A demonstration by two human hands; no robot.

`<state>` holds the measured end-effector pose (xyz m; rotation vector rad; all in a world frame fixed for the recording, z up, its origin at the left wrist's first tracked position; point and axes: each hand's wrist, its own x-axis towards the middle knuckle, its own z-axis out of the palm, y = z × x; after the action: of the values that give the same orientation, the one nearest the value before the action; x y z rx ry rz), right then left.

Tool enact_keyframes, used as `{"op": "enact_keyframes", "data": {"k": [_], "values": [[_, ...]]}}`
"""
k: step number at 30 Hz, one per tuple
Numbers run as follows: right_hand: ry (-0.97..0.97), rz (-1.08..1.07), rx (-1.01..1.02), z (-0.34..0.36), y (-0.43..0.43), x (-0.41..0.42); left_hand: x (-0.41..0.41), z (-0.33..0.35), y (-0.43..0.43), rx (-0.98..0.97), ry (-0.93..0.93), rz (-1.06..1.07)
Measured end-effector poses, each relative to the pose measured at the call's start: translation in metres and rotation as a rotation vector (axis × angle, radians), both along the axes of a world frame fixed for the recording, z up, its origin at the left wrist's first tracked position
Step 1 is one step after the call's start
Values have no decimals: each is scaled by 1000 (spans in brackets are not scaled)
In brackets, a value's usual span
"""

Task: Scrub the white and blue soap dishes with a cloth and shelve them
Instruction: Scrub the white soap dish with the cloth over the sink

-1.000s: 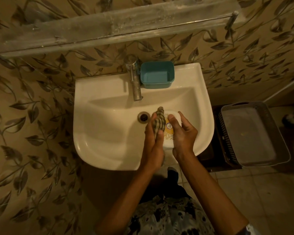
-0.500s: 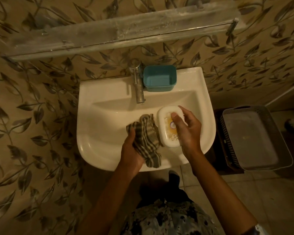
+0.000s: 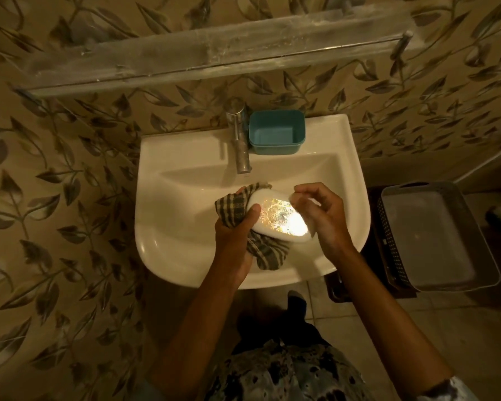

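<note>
Over the white sink (image 3: 168, 256), the white soap dish (image 3: 275, 218) is held flat, its patterned face up and shining. My left hand (image 3: 235, 238) grips the checked cloth (image 3: 235, 206) wrapped round the dish's left end, with the thumb on the dish. My right hand (image 3: 321, 218) curls round the dish's right end. The blue soap dish (image 3: 275, 134) stands on the sink's back ledge, right of the tap (image 3: 240, 146). A long dusty shelf (image 3: 214, 56) runs along the wall above.
A grey plastic basket (image 3: 434, 235) sits on a dark stand just right of the sink. Leaf-patterned tiles cover the wall on the left and behind. Tiled floor shows below the sink.
The dish has turned from upright to flat. My left hand brought the cloth from beside the dish onto its left end and now grips both. My right hand slid to the right end.
</note>
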<state>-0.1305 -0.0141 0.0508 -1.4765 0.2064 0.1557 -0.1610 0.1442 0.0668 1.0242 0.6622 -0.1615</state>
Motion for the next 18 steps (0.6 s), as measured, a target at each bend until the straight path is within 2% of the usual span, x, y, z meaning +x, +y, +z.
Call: {"op": "enact_keyframes", "data": {"k": [3,6,10,13,18], "values": [[220,-97,342,-4,14,-15,3,-1,-3,-30,-15,131],[262,-126,487,-3,28,-23,-1,-6,-8,49,-9,117],[253,-329,510,-2,34,-20,-17,-13,-13,291,14,1],[227,-410,476,-3,33,-18,-38,-15,-19,503,-57,-97],[222,-412,429,-6,30,-22,-60,-12,-28,563,-214,-130]]}}
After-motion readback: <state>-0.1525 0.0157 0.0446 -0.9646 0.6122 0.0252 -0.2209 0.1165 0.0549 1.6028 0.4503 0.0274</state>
